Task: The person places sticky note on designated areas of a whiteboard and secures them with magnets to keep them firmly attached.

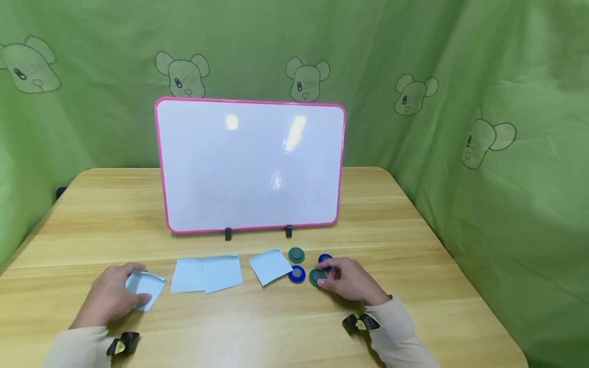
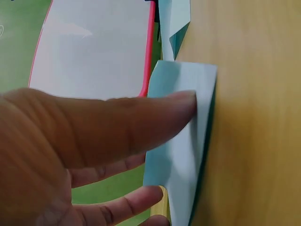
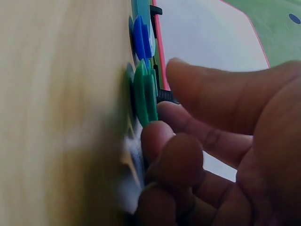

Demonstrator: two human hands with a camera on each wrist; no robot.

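Observation:
My left hand pinches a light blue sticky note at the table's left; in the left wrist view the thumb lies across the note, with other fingers behind it. On the right, my right hand reaches over a green round magnet, thumb and forefinger spread about it. In the right wrist view this green magnet lies on the table, and the thumb stands apart from it. A blue magnet is partly covered by the right fingers. Another green magnet and a blue magnet lie just left.
A whiteboard with a pink frame stands upright on small black feet behind the notes. Two overlapping blue notes lie in front of it, with a single note to their right. Green cloth surrounds the wooden table.

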